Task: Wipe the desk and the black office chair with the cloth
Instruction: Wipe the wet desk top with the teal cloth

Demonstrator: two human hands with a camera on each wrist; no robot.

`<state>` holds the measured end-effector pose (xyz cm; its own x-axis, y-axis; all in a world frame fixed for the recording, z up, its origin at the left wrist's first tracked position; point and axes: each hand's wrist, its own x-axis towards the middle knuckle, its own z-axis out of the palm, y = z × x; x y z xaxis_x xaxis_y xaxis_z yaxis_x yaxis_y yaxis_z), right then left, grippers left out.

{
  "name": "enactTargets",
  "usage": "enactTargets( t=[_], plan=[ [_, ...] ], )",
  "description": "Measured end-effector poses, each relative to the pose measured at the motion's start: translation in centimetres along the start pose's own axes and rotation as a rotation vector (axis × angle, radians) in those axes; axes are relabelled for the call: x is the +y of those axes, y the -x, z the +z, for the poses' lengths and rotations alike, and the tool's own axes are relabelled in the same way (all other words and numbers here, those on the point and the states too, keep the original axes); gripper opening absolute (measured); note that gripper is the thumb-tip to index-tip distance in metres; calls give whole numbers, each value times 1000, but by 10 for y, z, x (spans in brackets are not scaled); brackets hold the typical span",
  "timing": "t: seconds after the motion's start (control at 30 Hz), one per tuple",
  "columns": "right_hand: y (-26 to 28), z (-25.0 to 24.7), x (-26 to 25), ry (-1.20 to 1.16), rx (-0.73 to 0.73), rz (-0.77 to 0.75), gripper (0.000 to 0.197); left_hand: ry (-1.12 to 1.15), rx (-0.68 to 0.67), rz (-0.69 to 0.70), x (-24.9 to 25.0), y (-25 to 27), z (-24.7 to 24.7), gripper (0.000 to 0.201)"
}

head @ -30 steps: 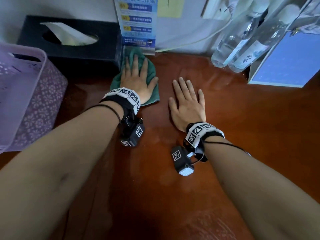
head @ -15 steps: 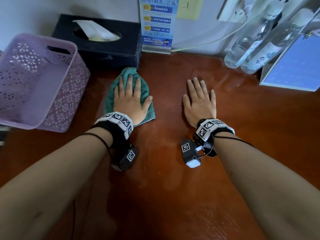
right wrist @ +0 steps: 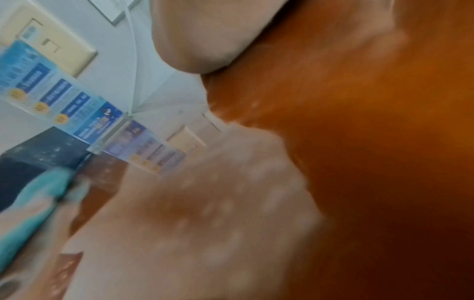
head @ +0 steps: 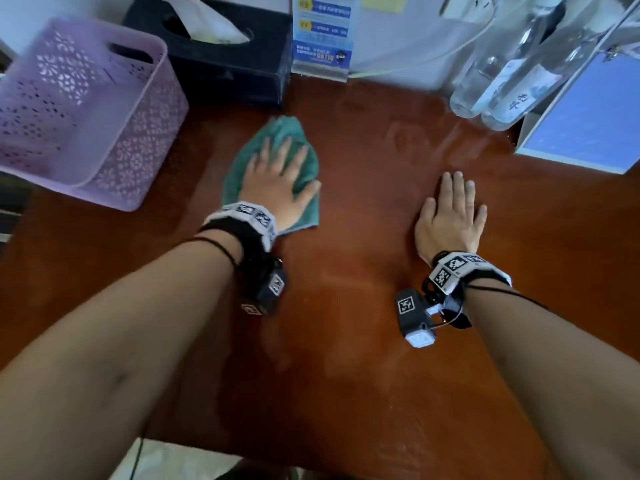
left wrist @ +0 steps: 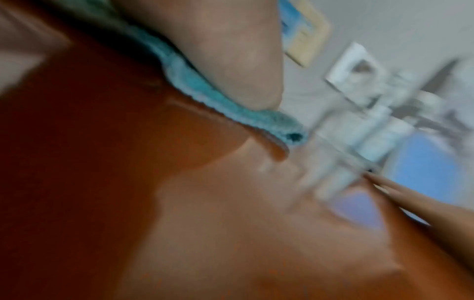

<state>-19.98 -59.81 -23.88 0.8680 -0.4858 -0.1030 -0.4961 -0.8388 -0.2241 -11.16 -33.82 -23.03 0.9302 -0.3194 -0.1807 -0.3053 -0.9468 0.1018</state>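
A teal cloth (head: 277, 133) lies flat on the reddish-brown desk (head: 363, 341), in front of the black tissue box. My left hand (head: 277, 178) presses down on it with straight, spread fingers. In the left wrist view the cloth's edge (left wrist: 205, 95) shows under the palm. My right hand (head: 450, 213) rests flat on the bare desk to the right, fingers straight, holding nothing. The right wrist view is blurred and shows the cloth (right wrist: 30, 203) at the far left. No black office chair is in view.
A lilac perforated basket (head: 86, 109) stands at the back left, beside the black tissue box (head: 214, 46). A blue sign holder (head: 322, 32) leans on the wall. Clear bottles (head: 502, 81) and a blue-faced box (head: 581, 123) crowd the back right. The desk's front edge (head: 207, 448) is near.
My left hand has drawn the cloth back from the tissue box toward me. The right hand has also slid back along the desk and further from the left hand.
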Motion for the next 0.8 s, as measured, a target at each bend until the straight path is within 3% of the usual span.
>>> enactTargets(
  t=[0.1,0.2,0.27,0.33,0.4,0.47,0.67,0.8],
  plan=[
    [8,5,-15,-10,-11,-72,57,37,62,-271,-82,18,-2,68],
    [18,11,-30,-5,-27,-168,58,71,68,-412,-54,25,3,61],
    [24,14,-40,-18,-49,-229,58,46,41,-262,6,25,8,60],
    [31,16,-44,-16,-62,-278,57,17,-21,29,61,31,12,59],
    [33,17,-43,5,-58,-313,56,11,-63,163,77,37,13,59],
    [33,17,-40,5,-60,-313,55,29,-57,186,61,37,11,61],
    [33,16,-40,7,-63,-312,55,86,52,-185,-68,50,6,61],
    [34,16,-43,21,-73,-301,56,72,60,-303,-84,69,7,59]
  ],
)
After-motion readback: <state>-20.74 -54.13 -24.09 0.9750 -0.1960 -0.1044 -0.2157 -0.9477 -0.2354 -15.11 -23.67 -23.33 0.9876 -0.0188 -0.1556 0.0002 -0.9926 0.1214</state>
